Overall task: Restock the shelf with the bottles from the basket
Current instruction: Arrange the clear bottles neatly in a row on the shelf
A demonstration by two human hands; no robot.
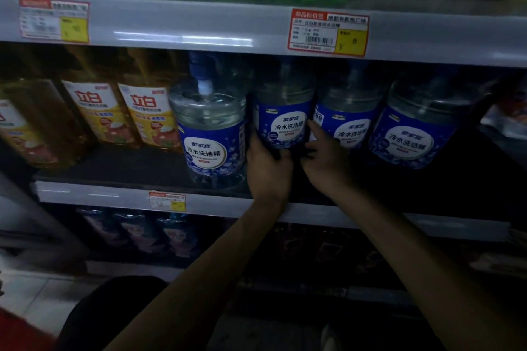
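Two hands hold one blue-label bottle point(281, 122) on the middle shelf point(114, 195). The left hand point(268, 164) curls round its bottom left, the right hand point(325, 157) round its right side. Three more bottles point(211, 137) stand beside it.

The picture is dim. Light is thrown from above onto the upper shelf rail point(182, 23), where white glare streaks are seen. The lower shelves point(142, 234) and the near floor point(34, 293) are lost in shadow. Everything is softly blurred, most at the left edge. Only big letters on the held bottle point(281, 125) can be read.
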